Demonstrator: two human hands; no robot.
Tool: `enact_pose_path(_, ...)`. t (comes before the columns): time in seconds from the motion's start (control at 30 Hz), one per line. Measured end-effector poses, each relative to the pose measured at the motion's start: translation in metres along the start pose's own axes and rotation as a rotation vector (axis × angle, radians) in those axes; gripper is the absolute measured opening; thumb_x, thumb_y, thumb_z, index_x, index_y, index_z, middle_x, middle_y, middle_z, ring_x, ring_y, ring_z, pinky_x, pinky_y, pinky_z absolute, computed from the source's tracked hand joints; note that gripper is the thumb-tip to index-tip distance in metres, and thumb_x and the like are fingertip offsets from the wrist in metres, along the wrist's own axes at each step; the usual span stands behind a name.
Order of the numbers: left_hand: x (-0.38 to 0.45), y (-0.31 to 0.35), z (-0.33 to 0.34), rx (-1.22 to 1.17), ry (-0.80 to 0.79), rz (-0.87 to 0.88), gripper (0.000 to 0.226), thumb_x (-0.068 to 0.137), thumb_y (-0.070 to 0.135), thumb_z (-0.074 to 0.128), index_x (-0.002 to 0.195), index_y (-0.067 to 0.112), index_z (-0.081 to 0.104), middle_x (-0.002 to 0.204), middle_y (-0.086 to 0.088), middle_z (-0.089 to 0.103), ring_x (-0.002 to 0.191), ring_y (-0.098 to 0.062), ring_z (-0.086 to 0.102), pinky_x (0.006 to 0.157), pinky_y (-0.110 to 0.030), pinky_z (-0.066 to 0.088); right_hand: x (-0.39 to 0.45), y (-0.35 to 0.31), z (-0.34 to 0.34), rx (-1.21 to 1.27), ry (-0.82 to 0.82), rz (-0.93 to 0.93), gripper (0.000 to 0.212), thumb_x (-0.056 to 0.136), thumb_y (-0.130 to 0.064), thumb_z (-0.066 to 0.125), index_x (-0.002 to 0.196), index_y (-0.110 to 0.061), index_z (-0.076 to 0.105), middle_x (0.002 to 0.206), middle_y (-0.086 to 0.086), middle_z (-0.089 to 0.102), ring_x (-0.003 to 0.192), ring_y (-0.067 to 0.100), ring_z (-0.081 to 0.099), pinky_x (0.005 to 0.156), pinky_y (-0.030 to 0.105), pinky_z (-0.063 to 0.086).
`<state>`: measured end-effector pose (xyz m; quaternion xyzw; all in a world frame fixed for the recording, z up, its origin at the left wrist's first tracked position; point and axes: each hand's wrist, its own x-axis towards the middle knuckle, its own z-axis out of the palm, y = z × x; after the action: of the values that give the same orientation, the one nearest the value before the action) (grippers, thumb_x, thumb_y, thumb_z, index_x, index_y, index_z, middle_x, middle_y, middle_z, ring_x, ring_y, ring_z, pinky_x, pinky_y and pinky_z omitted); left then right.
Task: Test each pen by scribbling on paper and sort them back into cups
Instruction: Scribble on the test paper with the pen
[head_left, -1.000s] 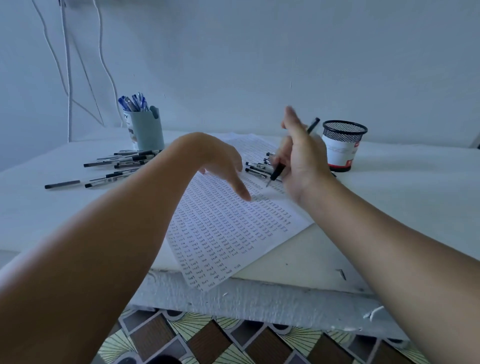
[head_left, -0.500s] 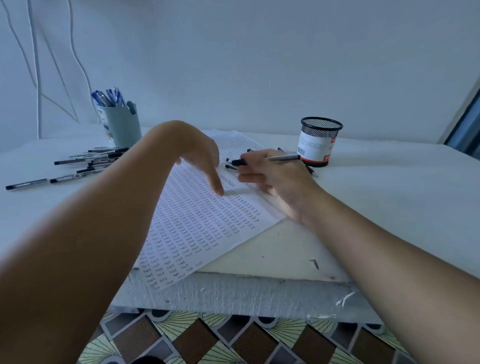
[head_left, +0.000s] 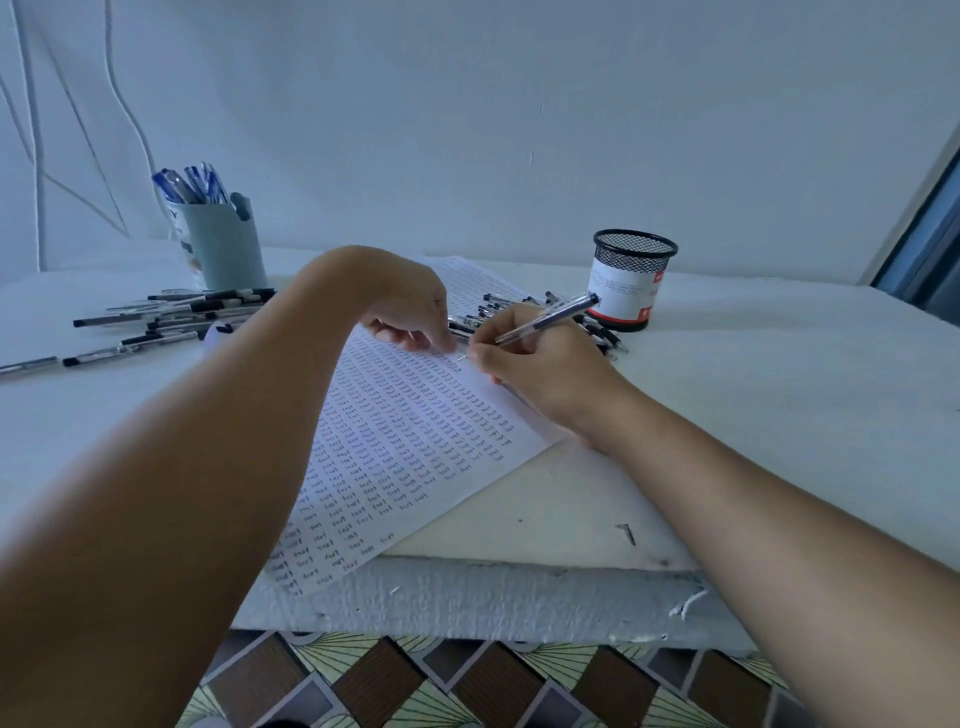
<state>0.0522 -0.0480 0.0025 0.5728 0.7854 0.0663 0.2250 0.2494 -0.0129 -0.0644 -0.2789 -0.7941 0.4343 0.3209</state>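
Right hand (head_left: 540, 364) grips pen (head_left: 545, 319), tip on paper (head_left: 405, 441); left hand (head_left: 410, 312) relaxed, fingertips resting on paper

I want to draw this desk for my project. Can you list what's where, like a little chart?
right hand: holds a pen, tip down at the paper
left hand: fingers rest on the paper
grey cup: back left, blue pens inside
mesh cup: back right
loose pens: on the table left; more beside the mesh cup
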Motion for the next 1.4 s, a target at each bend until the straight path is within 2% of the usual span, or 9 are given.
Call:
enact_pose_path(0.07,0.001,-0.006,0.005,-0.016,-0.018,0.021,0.043,0.091,0.033,0.075,0.112,-0.004,0.066,0.074,-0.005,0.06,0.063,-0.017,0.046,0.056,-0.024,0.04,0.002,0.002,0.002,-0.013,0.003,0.009,0.012,0.09,-0.032,0.079,0.088,-0.024,0.071,0.076,-0.001,0.068,0.072,0.013,0.06,0.077,0.04,0.053)
enact_pose_path(0.17,0.001,-0.016,0.007,-0.07,-0.001,0.074,0.033,0.091,0.033,0.075,0.099,0.002,0.068,0.075,-0.005,0.061,0.062,-0.014,0.048,0.058,-0.024,0.041,0.004,0.004,0.002,0.003,0.008,0.047,0.016,0.095,-0.036,0.074,0.089,-0.024,0.067,0.074,-0.006,0.073,0.072,0.011,0.065,0.089,0.05,0.058)
enact_pose_path(0.23,0.001,-0.023,0.009,-0.104,-0.002,0.117,0.041,0.084,0.043,0.081,0.098,0.006,0.067,0.078,-0.005,0.062,0.068,-0.016,0.05,0.066,-0.03,0.043,0.004,0.004,0.001,0.004,0.008,0.058,0.018,0.097,-0.038,0.071,0.09,-0.022,0.066,0.074,-0.005,0.074,0.072,0.013,0.066,0.093,0.056,0.056)
enact_pose_path(0.33,0.001,-0.028,0.012,-0.124,0.013,0.141,0.051,0.071,0.052,0.087,0.099,0.014,0.068,0.084,-0.005,0.065,0.076,-0.018,0.055,0.074,-0.034,0.047,0.002,0.004,0.001,-0.012,0.002,0.054,0.015,0.098,-0.035,0.07,0.092,-0.022,0.066,0.077,-0.005,0.075,0.075,0.016,0.066,0.093,0.058,0.055)
enact_pose_path(0.53,0.003,-0.032,0.014,-0.133,0.022,0.152,0.045,0.072,0.048,0.087,0.099,0.018,0.069,0.105,-0.013,0.073,0.083,-0.018,0.059,0.082,-0.037,0.051,0.003,-0.001,0.003,-0.051,0.003,0.063,0.011,0.097,-0.032,0.072,0.092,-0.024,0.067,0.08,-0.007,0.075,0.073,0.009,0.063,0.088,0.047,0.055)
enact_pose_path(0.7,0.007,-0.032,0.013,-0.122,0.021,0.162,0.041,0.075,0.047,0.087,0.098,0.017,0.07,0.092,-0.007,0.069,0.081,-0.018,0.057,0.08,-0.035,0.05,0.004,-0.004,0.005,-0.075,-0.035,0.067,0.014,0.098,-0.035,0.07,0.09,-0.024,0.066,0.078,-0.008,0.075,0.072,0.006,0.062,0.085,0.041,0.054)
enact_pose_path(0.83,0.007,-0.033,0.013,-0.12,0.017,0.167,0.041,0.075,0.047,0.086,0.098,0.017,0.07,0.091,-0.004,0.068,0.081,-0.018,0.057,0.081,-0.036,0.05,0.004,-0.002,0.005,-0.088,-0.059,0.044,0.016,0.099,-0.035,0.069,0.088,-0.025,0.063,0.076,-0.009,0.073,0.065,0.002,0.058,0.071,0.031,0.045)
enact_pose_path(1.17,0.007,-0.033,0.013,-0.116,0.013,0.171,0.043,0.077,0.045,0.085,0.101,0.013,0.069,0.089,-0.004,0.066,0.081,-0.017,0.056,0.08,-0.033,0.049,0.004,-0.002,0.005,-0.122,-0.061,0.039,0.015,0.1,-0.033,0.068,0.091,-0.022,0.066,0.076,-0.01,0.072,0.059,-0.002,0.053,0.065,0.028,0.04)
enact_pose_path(1.4,0.008,-0.033,0.014,-0.119,0.008,0.168,0.042,0.077,0.044,0.086,0.099,0.013,0.068,0.088,-0.003,0.066,0.08,-0.018,0.056,0.081,-0.035,0.05,0.004,-0.001,0.004,-0.157,-0.056,0.049,0.017,0.1,-0.037,0.067,0.09,-0.024,0.065,0.075,-0.012,0.072,0.063,0.001,0.056,0.069,0.03,0.043)
